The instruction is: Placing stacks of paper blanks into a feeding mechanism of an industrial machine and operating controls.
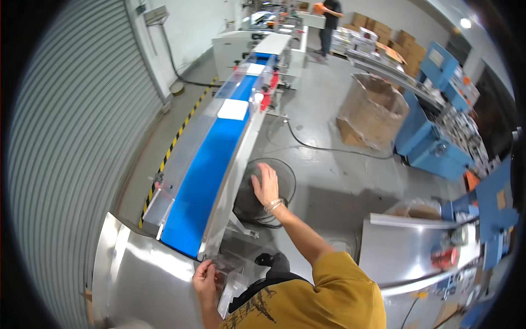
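Observation:
My left hand (204, 278) is at the right edge of the steel table (148, 279), its fingers closed on a piece of clear plastic (231, 274). My right hand (265, 185) reaches forward with fingers spread and nothing in it. Beneath it on the floor side is a round, dark mesh-covered thing (285, 172), which looks like a fan. To the left of that hand runs a blue conveyor belt (211, 164) between clear side guards. A white flat piece (233, 109) lies on the belt, and another white piece (255, 69) is farther up.
A large carton lined with clear plastic (372, 112) stands at the right, beside blue machinery (435, 145). Behind me to the right is a steel bench (405, 247). A black cable (329, 148) crosses the floor. Far back, a person (331, 24) stands near stacked cartons (378, 30).

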The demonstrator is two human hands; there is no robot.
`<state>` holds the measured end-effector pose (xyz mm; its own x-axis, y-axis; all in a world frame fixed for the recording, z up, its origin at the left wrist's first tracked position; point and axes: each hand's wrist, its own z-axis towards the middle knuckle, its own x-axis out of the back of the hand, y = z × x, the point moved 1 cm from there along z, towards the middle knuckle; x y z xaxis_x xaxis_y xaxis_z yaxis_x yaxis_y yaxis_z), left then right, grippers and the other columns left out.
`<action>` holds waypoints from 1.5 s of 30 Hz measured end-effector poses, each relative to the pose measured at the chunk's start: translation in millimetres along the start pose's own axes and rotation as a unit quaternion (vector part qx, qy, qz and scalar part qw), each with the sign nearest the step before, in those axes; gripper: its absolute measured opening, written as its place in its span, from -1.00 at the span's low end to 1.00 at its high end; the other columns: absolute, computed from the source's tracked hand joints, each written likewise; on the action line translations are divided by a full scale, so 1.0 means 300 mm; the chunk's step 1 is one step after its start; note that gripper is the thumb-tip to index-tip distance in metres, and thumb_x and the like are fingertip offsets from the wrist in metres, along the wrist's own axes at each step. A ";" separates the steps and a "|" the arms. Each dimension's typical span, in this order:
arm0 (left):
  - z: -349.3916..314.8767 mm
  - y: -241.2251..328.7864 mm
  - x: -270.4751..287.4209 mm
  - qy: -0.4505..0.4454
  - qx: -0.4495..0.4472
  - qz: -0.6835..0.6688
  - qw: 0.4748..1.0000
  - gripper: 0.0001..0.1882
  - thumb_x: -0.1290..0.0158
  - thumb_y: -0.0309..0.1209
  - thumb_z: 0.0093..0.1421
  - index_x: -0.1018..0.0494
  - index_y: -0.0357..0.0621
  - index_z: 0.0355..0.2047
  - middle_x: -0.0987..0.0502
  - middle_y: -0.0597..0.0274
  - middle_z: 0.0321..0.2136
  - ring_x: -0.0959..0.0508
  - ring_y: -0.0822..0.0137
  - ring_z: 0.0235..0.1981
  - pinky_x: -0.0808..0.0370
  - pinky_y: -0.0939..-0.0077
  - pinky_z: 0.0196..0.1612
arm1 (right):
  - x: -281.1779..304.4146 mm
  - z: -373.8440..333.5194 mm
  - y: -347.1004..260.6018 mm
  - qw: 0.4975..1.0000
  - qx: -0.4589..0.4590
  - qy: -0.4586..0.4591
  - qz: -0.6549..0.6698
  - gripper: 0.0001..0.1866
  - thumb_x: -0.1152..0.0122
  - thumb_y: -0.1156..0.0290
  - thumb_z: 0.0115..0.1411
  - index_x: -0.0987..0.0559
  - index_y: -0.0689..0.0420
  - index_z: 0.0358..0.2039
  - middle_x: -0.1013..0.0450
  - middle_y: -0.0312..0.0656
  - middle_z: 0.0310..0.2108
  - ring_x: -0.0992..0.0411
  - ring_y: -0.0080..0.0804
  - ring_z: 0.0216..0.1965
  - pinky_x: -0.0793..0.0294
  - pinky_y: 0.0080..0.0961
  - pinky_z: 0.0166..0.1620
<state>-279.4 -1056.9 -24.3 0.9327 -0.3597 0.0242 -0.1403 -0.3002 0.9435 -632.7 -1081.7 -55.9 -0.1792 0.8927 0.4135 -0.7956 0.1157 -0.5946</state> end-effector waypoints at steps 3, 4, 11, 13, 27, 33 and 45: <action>-0.073 -0.020 0.004 -0.066 -0.010 0.030 0.997 -0.79 -0.05 -0.50 0.18 -0.48 -0.24 -0.16 -0.52 0.34 -0.46 -0.47 0.56 -0.50 -0.38 0.70 -0.45 | 0.142 -0.266 -0.059 0.997 -0.080 0.000 -0.015 -0.53 -0.19 0.43 0.07 -0.34 0.25 0.00 -0.34 0.04 -0.02 -0.28 0.04 0.00 -0.29 -0.20 0.05; -0.100 -0.027 0.006 -0.089 0.005 0.053 0.995 -0.78 -0.05 -0.50 0.18 -0.48 -0.23 -0.15 -0.53 0.34 -0.45 -0.48 0.56 -0.50 -0.38 0.70 -0.45 | 0.171 -0.361 -0.080 0.994 -0.112 -0.016 -0.011 -0.52 -0.19 0.41 0.07 -0.34 0.24 0.01 -0.34 0.05 -0.02 -0.29 0.04 0.00 -0.29 -0.21 0.05; -0.325 -0.080 -0.098 -0.265 -0.024 0.100 0.959 -0.78 -0.06 -0.45 0.17 -0.49 -0.24 -0.17 -0.55 0.32 -0.43 -0.50 0.55 -0.48 -0.38 0.70 -0.46 | 0.337 -1.113 -0.163 0.809 -0.211 -0.549 0.009 -0.57 -0.13 0.16 0.11 -0.42 0.04 -0.03 -0.46 0.02 -0.15 -0.45 0.00 -0.15 -0.42 -0.17 -0.04; -0.394 -0.062 -0.156 -0.330 -0.055 0.136 0.932 -0.78 -0.06 -0.45 0.18 -0.49 -0.28 -0.18 -0.50 0.38 -0.49 -0.46 0.59 -0.50 -0.38 0.71 -0.44 | 0.409 -1.284 -0.161 0.707 -0.108 -0.699 0.000 -0.55 -0.08 0.10 0.13 -0.42 0.02 0.00 -0.50 -0.01 -0.20 -0.46 0.00 -0.18 -0.42 -0.19 -0.08; -1.041 -0.183 -0.771 -0.546 -0.130 0.214 0.799 -0.77 -0.04 -0.44 0.17 -0.49 -0.23 -0.16 -0.53 0.33 -0.46 -0.47 0.56 -0.44 -0.42 0.65 -0.33 | 1.486 -2.458 -0.036 0.640 -0.540 -0.547 -0.018 -0.47 -0.13 0.03 0.03 -0.51 -0.01 0.00 -0.42 -0.11 0.04 -0.36 -0.23 0.09 -0.33 -0.32 0.10; -1.390 -0.364 -1.044 -0.641 -0.110 0.117 0.751 -0.77 -0.02 -0.47 0.19 -0.46 -0.26 -0.14 -0.53 0.34 -0.45 -0.47 0.57 -0.44 -0.40 0.69 -0.34 | 1.945 -2.750 -0.188 0.573 -0.705 -0.390 -0.153 -0.58 -0.08 0.13 0.00 -0.60 0.14 -0.23 -0.50 -0.04 -0.13 -0.46 -0.09 -0.08 -0.44 -0.29 -0.02; -1.890 -0.478 -1.451 -0.745 -0.188 0.201 0.608 -0.71 -0.04 -0.51 0.17 -0.42 -0.25 -0.08 -0.57 0.19 -0.40 -0.52 0.52 -0.41 -0.44 0.64 -0.31 | 2.077 -2.926 -0.418 0.435 -0.846 0.272 0.144 -0.77 -0.16 0.35 0.13 -0.52 0.17 -0.21 -0.45 -0.21 -0.50 -0.40 -0.42 -0.58 -0.38 -0.46 -0.58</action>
<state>-477.1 -356.4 17.2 -0.5271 -0.8220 0.2155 0.0895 0.1985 0.9760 -136.7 -157.6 -328.9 0.4001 0.8938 0.2023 0.8620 -0.2921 -0.4143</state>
